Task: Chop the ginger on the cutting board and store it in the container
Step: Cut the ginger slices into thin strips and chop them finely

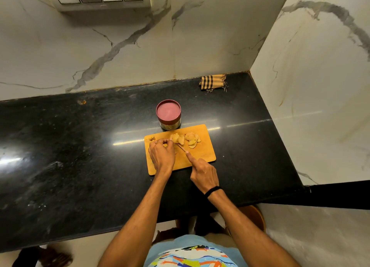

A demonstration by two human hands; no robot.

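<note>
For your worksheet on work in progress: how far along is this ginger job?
Done: several slices lie on the cutting board. In hand: the left hand pinches a ginger piece while the right hand holds the knife beside it. Left: finish chopping, open the lidded container, store the ginger.

A black polished stone counter [80, 146] carries a rectangular wooden cutting board [206, 148] near its front edge. A round steel container with a maroon lid [168, 114] stands just behind the board. A folded tan-and-black checked cloth [212, 82] lies by the back wall.
</note>
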